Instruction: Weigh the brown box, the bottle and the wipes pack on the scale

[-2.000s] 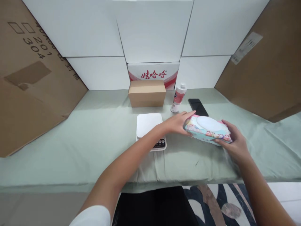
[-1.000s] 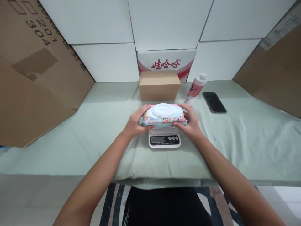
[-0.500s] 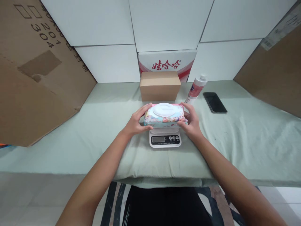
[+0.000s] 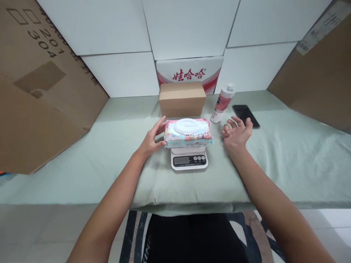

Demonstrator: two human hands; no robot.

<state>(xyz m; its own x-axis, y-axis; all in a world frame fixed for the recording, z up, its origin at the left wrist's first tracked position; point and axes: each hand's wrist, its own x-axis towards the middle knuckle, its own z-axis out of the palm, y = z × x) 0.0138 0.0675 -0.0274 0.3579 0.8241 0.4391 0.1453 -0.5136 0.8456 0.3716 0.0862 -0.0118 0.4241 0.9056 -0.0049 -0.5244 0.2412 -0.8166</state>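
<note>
A pack of wet wipes (image 4: 188, 133) with a white oval lid lies on top of a white kitchen scale (image 4: 189, 167), covering its platform. The scale's small display and several buttons face me. My left hand (image 4: 152, 140) is at the pack's left end, thumb and fingers apart, its fingertips touching or very close to the wrapper. Away from the pack, my right hand (image 4: 237, 135) is turned palm up with loosely curled fingers and nothing in it. Just behind that hand is a black phone (image 4: 246, 112), partly covered by the fingers.
A pink-labelled white bottle (image 4: 222, 103) stands behind the right hand. Behind the scale sits a brown cardboard box (image 4: 182, 100), with a white and red carton (image 4: 189, 67) at the wall. Large cardboard panels flank the cloth-covered table (image 4: 109, 157) at left (image 4: 46, 109) and right (image 4: 318, 80).
My right hand has let go of the pack's right end and moved right, towards the phone, turning palm up. My left hand stays at the left end. The view has shifted slightly.
</note>
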